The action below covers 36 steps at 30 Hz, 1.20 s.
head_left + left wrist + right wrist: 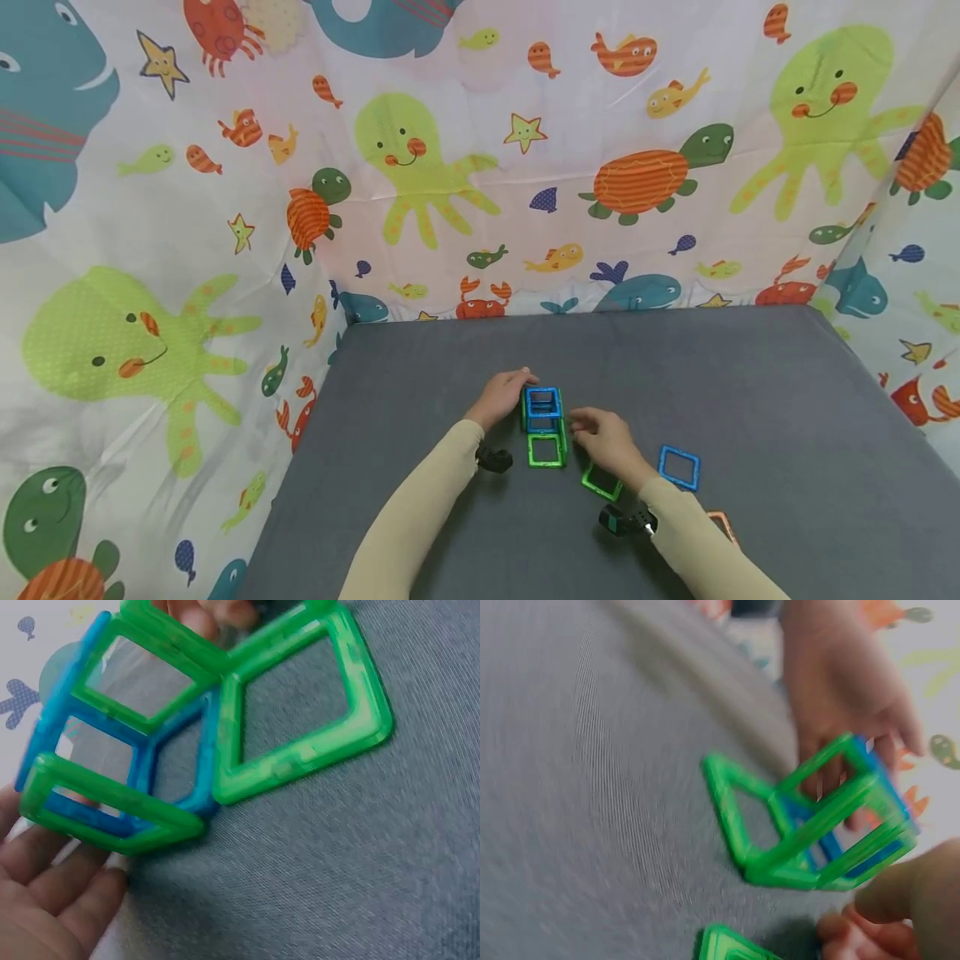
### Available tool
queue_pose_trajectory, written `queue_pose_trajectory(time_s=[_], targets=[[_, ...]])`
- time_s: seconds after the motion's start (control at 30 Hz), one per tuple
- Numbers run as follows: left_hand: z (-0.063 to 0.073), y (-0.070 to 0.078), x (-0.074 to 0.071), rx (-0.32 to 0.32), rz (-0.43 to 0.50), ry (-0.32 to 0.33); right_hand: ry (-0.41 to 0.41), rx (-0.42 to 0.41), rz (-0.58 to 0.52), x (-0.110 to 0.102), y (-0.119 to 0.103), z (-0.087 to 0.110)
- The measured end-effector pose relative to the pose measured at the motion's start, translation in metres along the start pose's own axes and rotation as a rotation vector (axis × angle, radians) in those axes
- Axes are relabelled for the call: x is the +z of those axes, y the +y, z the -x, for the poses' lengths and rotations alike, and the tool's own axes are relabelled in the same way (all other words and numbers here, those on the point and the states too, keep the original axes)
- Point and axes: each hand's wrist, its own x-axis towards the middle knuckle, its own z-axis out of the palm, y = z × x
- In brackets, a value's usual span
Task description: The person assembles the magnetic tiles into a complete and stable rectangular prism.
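Note:
A small boxlike build of magnetic tile frames stands on the grey table, with blue squares at its top, back and bottom and green squares at its sides. A flat green square joins its front, with another green one upright along the right. Against the build's left side rests my left hand, fingers extended along the frames in the left wrist view. Just right of the build is my right hand, fingers loosely bent, with nothing seen between them. Beneath that hand lies a loose green tile, partly covered.
A blue square tile lies right of my right hand. Farther down, an orange tile is partly hidden by the right sleeve. A printed sea-animal curtain stands behind the table and along its sides.

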Motion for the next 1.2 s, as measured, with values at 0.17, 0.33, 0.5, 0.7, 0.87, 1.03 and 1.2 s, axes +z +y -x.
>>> queue_pose_trajectory(time_s=[0.17,0.33,0.5,0.7,0.87,1.03,1.2], targets=[[0.002,-0.005,-0.001,0.019,0.050,-0.002,0.065,0.123,-0.207,-0.005,-0.007,0.027],[0.003,-0.010,-0.001,0.040,0.101,0.010,0.150,0.140,-0.327,-0.004,-0.017,0.049],[0.004,-0.013,-0.001,0.033,0.122,0.017,0.097,0.248,-0.661,0.005,-0.026,0.067],[0.005,-0.015,-0.001,0.029,0.116,0.025,-0.069,0.343,-0.851,0.019,-0.027,0.079],[0.008,-0.016,0.000,0.036,0.121,0.013,-0.118,0.367,-0.881,0.027,-0.026,0.075],[0.011,-0.017,0.001,0.039,0.125,0.010,-0.070,0.374,-0.906,0.028,-0.027,0.071],[0.015,-0.021,0.000,0.058,0.128,0.024,-0.056,0.373,-0.921,0.025,-0.025,0.070]])
